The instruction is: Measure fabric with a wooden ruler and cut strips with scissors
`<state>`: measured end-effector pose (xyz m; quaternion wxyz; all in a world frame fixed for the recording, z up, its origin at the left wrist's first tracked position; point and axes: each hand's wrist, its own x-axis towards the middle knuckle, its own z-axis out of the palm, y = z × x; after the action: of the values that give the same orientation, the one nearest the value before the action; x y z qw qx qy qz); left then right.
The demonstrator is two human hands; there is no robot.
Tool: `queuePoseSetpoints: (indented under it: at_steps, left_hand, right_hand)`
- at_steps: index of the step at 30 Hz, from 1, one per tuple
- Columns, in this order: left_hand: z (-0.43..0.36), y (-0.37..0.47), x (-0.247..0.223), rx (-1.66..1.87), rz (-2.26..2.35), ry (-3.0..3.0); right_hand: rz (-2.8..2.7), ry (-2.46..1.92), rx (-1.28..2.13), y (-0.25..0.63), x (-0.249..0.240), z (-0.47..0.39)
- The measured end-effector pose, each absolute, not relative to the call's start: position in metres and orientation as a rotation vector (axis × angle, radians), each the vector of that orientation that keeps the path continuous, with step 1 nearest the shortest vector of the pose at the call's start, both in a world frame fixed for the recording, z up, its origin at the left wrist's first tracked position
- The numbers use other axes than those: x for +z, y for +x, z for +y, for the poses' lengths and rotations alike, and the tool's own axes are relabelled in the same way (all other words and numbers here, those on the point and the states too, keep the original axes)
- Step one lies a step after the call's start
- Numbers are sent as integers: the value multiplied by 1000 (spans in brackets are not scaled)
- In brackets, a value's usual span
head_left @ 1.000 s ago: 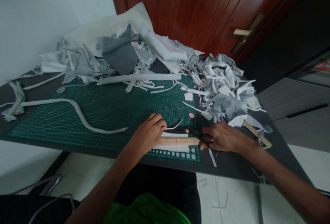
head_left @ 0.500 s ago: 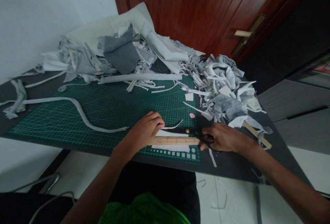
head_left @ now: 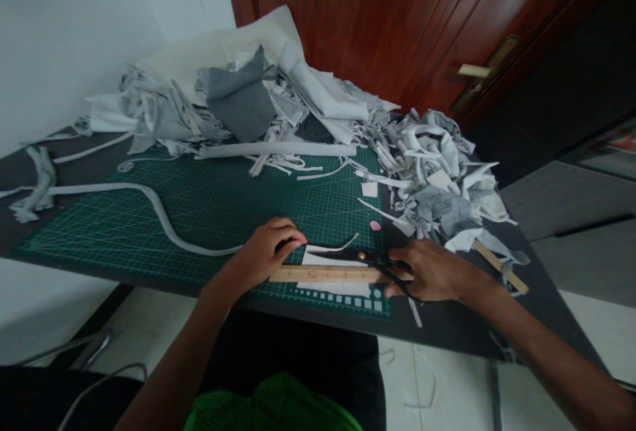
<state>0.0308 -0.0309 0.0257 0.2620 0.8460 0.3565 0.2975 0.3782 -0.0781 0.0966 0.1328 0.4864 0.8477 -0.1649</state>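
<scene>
My right hand (head_left: 430,271) is closed round the handles of black scissors (head_left: 342,255), whose blades point left over a white fabric piece (head_left: 335,289). Across that piece lies a wooden ruler (head_left: 322,274), its right end under the scissors and beside my right thumb. My left hand (head_left: 273,251) is closed with fingers curled, just left of the blade tips, above the ruler's left end. At its fingertips begins a thin white strip (head_left: 340,246); whether the fingers grip it I cannot tell. Everything rests on a green cutting mat (head_left: 213,202).
A long grey fabric strip (head_left: 166,222) curves across the mat's left side. Heaped grey and white scraps (head_left: 437,153) line the back and right. A small white square (head_left: 369,189) and a pink disc (head_left: 375,226) lie nearby. Another wooden stick (head_left: 501,269) lies at right.
My left hand has moved left, away from the scissors, uncovering more of the fabric piece, the ruler and the thin strip. The scissors stay in my right hand. The whole view has shifted slightly.
</scene>
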Motion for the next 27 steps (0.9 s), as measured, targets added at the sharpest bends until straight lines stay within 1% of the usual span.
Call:
queuePoseSetpoints:
  at_steps: [8,19,27]
  left_hand:
    - [-35,24,33,693,1021,2201]
    - [-35,18,40,620,895,2212]
    - [-36,19,36,602,954,2250]
  right_hand:
    - [2442,1415,-434,370,100,-76]
    - [2473,1416,-332,364,90,-77]
    - [2510,1392,-315,359,91,-75]
